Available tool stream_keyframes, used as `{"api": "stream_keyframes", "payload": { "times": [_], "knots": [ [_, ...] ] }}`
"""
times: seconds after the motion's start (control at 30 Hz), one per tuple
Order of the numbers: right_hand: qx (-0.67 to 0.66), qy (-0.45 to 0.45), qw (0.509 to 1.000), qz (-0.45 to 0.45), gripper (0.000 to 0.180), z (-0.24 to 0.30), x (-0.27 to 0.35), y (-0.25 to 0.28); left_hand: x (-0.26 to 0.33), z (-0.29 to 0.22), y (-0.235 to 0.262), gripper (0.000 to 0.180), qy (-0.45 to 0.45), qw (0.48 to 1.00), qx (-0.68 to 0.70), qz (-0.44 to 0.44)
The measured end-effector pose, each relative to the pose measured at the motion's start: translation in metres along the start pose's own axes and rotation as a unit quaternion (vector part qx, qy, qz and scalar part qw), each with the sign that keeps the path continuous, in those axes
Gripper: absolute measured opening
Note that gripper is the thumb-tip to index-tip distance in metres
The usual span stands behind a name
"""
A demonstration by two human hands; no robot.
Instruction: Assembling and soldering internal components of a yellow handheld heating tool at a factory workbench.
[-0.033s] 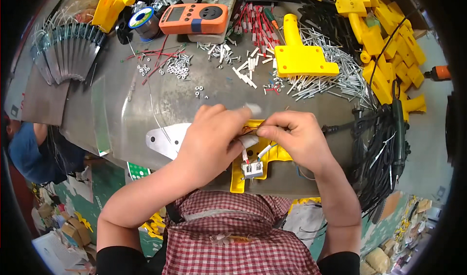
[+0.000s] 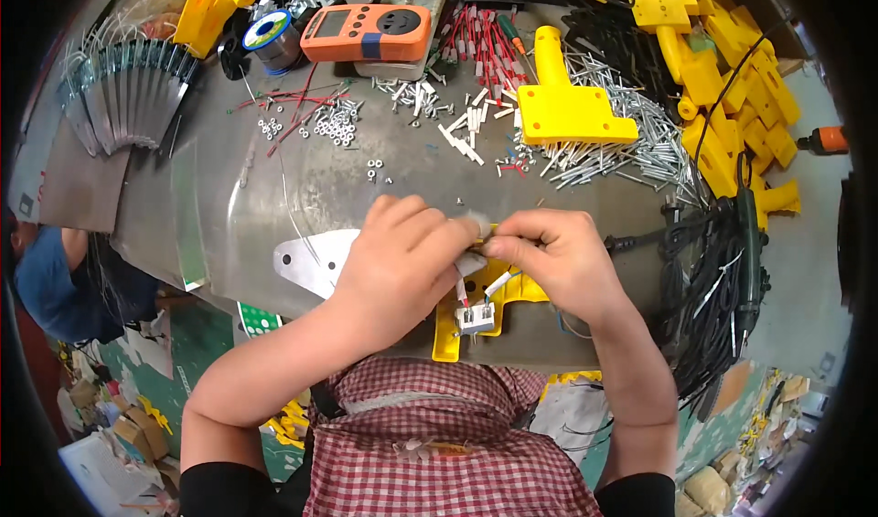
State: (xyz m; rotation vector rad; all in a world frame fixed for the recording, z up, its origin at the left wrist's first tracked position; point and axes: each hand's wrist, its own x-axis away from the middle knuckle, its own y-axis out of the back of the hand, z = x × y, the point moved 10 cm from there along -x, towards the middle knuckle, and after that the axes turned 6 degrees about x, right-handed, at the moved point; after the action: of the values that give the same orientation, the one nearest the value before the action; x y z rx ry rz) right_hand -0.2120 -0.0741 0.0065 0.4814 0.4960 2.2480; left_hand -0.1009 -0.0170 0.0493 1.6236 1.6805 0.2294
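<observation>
A yellow plastic handle shell lies open in front of me near the table's front edge. A small grey-white switch sits over it, with white-sleeved wires running up toward my fingers. My right hand pinches thin wires between thumb and forefinger above the shell. Facing it, my left hand closes thumb and forefinger around the same wires; pale wraps cover those fingertips, and the wire ends are mostly hidden. A flat silver metal blade with holes lies partly under my left hand.
Another yellow shell rests on a heap of long screws. Behind stand an orange meter and a solder reel. Nuts and white sleeves lie scattered. Black cables pile at right. A person is at far left.
My left forefinger has come down toward the wires, uncovering a small metal piece on the table behind it. My right hand and the shell have stayed in place.
</observation>
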Motion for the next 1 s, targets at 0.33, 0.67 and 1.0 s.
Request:
{"api": "stream_keyframes", "payload": {
  "times": [0.33, 0.67, 1.0],
  "knots": [
    [0.031, 0.048, 0.998, -0.028, 0.014, 0.011, 0.003, 0.010, 0.002, 0.010, -0.002, 0.028, 0.041, 0.993, 0.106, 0.034],
    [0.030, 0.060, 0.996, -0.066, 0.014, 0.013, 0.005, 0.006, 0.011, 0.008, 0.008, 0.030, 0.023, 0.999, 0.040, 0.007],
    [0.125, 0.087, 0.960, -0.236, 0.030, 0.031, 0.068, 0.018, 0.004, 0.006, -0.016, 0.035, -0.032, 0.958, 0.099, 0.268]
  ]
}}
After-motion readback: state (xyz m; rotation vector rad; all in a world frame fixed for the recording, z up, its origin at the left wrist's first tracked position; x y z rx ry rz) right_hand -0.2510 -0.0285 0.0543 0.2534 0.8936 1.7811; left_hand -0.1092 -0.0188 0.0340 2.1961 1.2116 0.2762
